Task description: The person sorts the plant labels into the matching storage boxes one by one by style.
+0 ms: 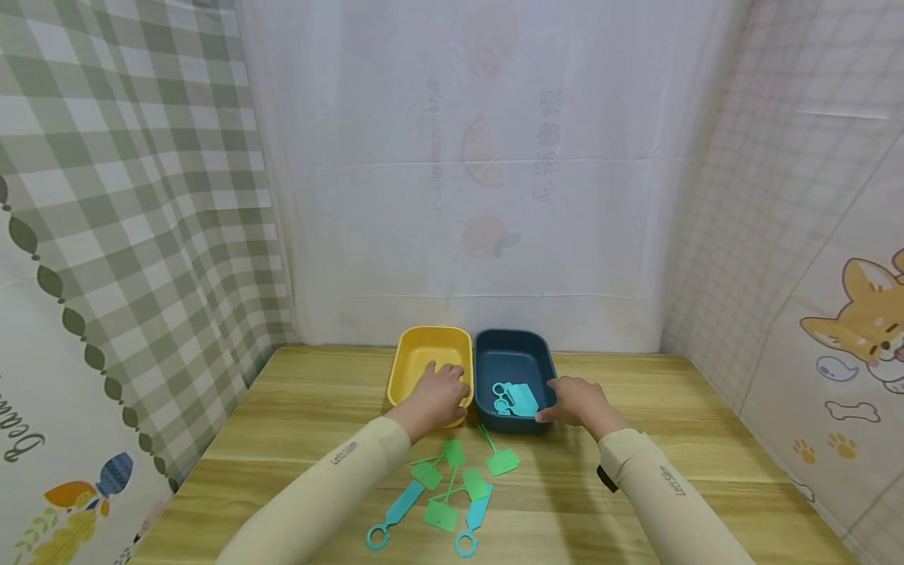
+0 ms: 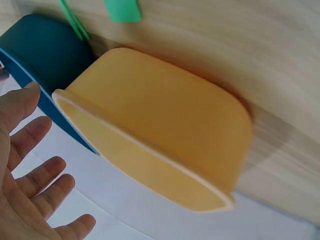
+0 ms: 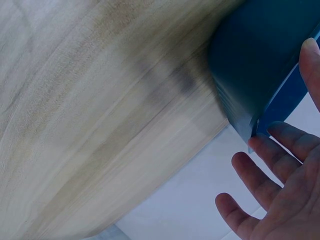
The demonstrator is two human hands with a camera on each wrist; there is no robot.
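A yellow bin (image 1: 398, 369) and a dark blue bin (image 1: 515, 424) stand side by side at the back of the table. My left hand (image 1: 439, 396) hovers over the yellow bin's near right corner, fingers spread and holding nothing. In the left wrist view its thumb reaches toward the blue bin's rim. My right hand (image 1: 579, 404) is at the blue bin's right side, thumb by the near rim, with loosely extended fingers (image 3: 257, 180) right at the rim. Several cyan ring-ended tags (image 1: 523, 399) lie inside the blue bin.
In front of the bins lie several green tags with thin tails (image 1: 441, 515), loosely overlapping. Two cyan ring-ended tags, a left one (image 1: 404, 503) and a right one (image 1: 477, 512), lie nearer me. A white curtain (image 1: 353, 235) hangs behind the wooden table (image 1: 318, 392).
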